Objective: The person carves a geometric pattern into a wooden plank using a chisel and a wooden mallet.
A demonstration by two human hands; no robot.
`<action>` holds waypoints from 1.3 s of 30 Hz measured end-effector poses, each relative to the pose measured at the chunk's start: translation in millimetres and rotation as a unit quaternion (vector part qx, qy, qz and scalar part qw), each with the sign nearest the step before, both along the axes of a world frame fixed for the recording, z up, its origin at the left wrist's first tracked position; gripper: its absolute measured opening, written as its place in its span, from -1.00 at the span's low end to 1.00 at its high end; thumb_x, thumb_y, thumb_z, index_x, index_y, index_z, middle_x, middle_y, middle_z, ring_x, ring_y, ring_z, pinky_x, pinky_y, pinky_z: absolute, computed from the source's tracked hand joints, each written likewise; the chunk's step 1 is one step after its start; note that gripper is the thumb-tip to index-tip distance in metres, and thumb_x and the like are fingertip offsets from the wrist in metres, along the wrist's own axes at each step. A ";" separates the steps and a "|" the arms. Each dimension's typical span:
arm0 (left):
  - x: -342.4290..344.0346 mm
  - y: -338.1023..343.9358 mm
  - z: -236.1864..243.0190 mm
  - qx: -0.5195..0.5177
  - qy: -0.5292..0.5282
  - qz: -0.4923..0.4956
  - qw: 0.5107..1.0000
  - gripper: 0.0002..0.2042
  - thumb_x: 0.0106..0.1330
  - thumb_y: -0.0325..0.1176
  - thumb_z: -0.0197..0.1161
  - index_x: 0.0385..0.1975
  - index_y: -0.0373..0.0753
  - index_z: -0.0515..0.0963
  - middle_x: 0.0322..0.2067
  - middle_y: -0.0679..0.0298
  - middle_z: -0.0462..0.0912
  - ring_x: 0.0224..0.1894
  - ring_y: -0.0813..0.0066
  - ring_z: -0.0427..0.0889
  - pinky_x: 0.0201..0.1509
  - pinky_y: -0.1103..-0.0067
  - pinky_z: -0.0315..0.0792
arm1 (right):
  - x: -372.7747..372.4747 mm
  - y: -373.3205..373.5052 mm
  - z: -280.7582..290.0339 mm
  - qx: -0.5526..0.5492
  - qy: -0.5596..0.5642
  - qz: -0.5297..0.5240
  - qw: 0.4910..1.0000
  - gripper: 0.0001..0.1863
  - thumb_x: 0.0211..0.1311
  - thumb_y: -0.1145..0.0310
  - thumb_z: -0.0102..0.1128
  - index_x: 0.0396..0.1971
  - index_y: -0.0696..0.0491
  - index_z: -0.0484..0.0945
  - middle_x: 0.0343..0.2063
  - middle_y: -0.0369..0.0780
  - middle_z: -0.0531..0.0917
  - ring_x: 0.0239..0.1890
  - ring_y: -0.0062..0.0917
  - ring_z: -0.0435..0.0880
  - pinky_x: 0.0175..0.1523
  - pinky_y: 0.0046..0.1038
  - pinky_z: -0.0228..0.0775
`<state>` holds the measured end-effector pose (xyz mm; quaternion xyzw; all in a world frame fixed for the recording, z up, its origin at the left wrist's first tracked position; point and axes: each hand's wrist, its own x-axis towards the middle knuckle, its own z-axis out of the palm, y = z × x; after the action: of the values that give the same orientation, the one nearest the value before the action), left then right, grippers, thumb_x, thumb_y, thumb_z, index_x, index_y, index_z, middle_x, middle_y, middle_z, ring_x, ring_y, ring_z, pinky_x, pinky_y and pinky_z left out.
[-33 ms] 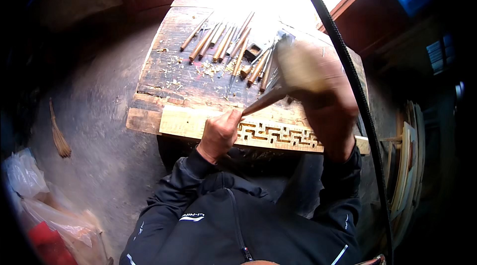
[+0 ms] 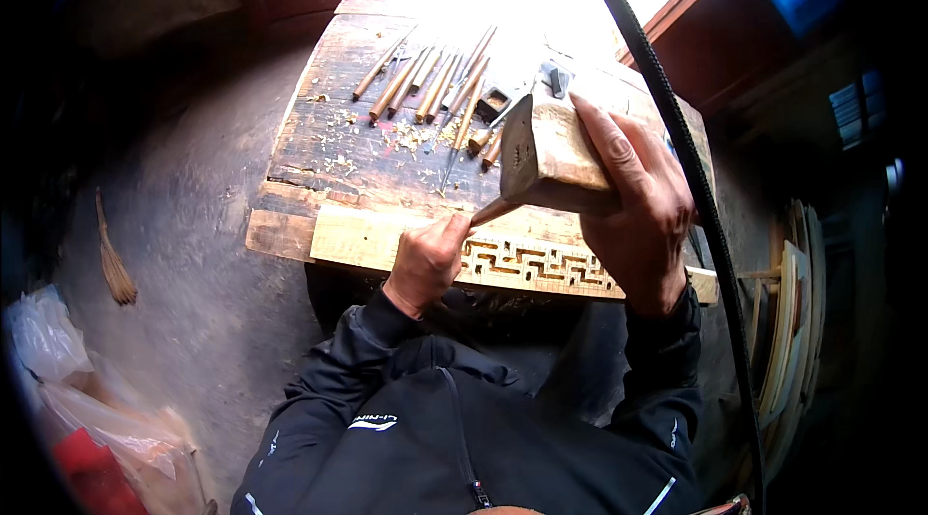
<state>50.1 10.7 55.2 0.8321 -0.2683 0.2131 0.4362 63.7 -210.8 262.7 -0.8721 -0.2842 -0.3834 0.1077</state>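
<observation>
My left hand (image 2: 428,262) is closed round a wooden-handled carving chisel (image 2: 491,213), which slants up to the right; the fist hides its blade. My right hand (image 2: 643,196) grips a worn wooden mallet (image 2: 565,156), a chunky block whose near left end meets the top of the chisel handle. Under both hands lies a long pale board (image 2: 358,237) along the bench's near edge. A geometric fret pattern is cut into its middle and right part, starting just right of my left fist.
Several carving chisels (image 2: 391,90) lie fanned on the scarred wooden bench (image 2: 304,153) beyond the board, among wood shavings (image 2: 411,136) and a small dark box (image 2: 493,101). A black cord (image 2: 667,95) crosses the right side. A hand broom (image 2: 114,259) and plastic bags (image 2: 48,336) are at left.
The mallet, blurred and farther up with the chisel handle showing, has come down and left against the handle's end. My left hand has stayed in place.
</observation>
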 end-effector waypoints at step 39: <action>-9.7 12.3 -24.6 -0.189 0.181 0.065 0.963 -0.88 0.47 -0.54 0.50 -0.07 -0.33 0.74 -0.35 0.15 0.86 -0.31 0.46 0.87 -0.19 0.50 0.69 | -60.9 -36.8 -101.4 0.188 0.226 -0.160 0.942 -0.33 0.12 0.58 0.53 0.32 0.11 0.68 0.05 0.03 0.82 0.08 -0.07 0.87 0.20 -0.23 0.67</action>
<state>40.4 23.1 30.6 0.7750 -0.0849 0.1336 0.6119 2.8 -247.6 161.3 -0.9336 -0.0318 -0.2350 0.2686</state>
